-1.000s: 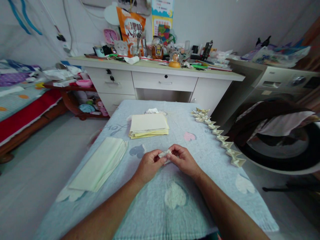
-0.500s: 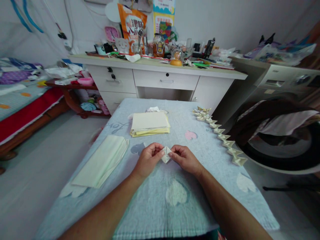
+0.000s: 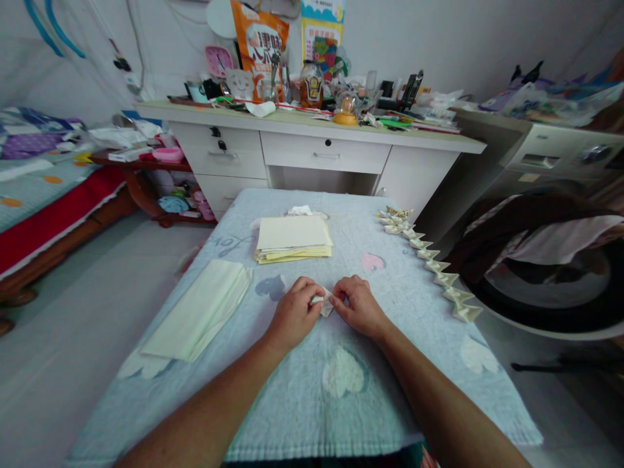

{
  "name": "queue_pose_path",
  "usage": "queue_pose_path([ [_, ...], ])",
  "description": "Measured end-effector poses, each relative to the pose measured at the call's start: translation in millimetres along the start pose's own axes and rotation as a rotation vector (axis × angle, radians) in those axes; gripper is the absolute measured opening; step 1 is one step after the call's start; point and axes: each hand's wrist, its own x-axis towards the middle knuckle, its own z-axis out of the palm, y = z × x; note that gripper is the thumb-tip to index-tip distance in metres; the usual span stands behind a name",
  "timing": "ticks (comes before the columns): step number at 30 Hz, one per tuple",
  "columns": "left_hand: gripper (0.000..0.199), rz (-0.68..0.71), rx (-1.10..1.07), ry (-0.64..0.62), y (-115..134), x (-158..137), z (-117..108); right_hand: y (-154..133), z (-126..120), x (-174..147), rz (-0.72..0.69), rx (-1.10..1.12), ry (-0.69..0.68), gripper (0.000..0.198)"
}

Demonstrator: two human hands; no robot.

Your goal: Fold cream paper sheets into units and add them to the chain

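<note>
Between my two hands, above the middle of the cloth-covered table (image 3: 292,403), is a small piece of folded paper (image 3: 327,307), pale and partly hidden by my fingers. My left hand (image 3: 297,311) pinches its left side between thumb and fingers. On the other side my right hand (image 3: 359,304) grips it with the thumb against the paper and the fingers curled. A stack of cream and yellow paper sheets (image 3: 292,234) lies beyond the hands. To the left rests a pile of larger pale green paper (image 3: 199,309).
A row of folded paper boats (image 3: 433,265) runs along the table's right side. White crumpled paper (image 3: 299,210) lies behind the stack. Past the table stands a cluttered white desk (image 3: 322,156); a washing machine (image 3: 541,162) with its door open is at right, a bed (image 3: 53,201) at left.
The folded paper has turned from a flat diamond facing me to a narrower, tilted shape. My fingers have shifted around it, the right ones curling higher.
</note>
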Motion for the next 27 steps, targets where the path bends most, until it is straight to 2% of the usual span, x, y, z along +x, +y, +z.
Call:
queue_pose_path([
  [2, 0.018, 0.043, 0.096, -0.018, 0, 0, 0, 2, 3, 0, 0.026, -0.082, 0.004, 0.013],
  [5, 0.011, 0.071, 0.244, 0.02, -2, 0, 0, 6, 7, -1, 0.06, -0.162, 0.011, 0.012],
  [7, 0.006, 0.087, 0.283, -0.002, -3, 0, -2, 8, 8, -1, 0.059, -0.169, 0.021, 0.014],
  [10, 0.008, 0.132, 0.274, -0.091, -4, 1, -6, 7, 5, -1, -0.016, -0.126, -0.009, 0.007],
  [14, 0.014, 0.154, 0.267, -0.146, -5, 1, -10, 3, -3, -4, -0.114, -0.074, -0.093, 0.015],
  [19, 0.021, 0.17, 0.256, -0.182, -9, 2, -14, 3, -7, -6, -0.137, -0.056, -0.116, 0.02],
  [27, 0.015, 0.203, 0.248, -0.203, -15, 4, -16, 4, -6, -5, -0.212, -0.078, -0.114, 0.018],
])
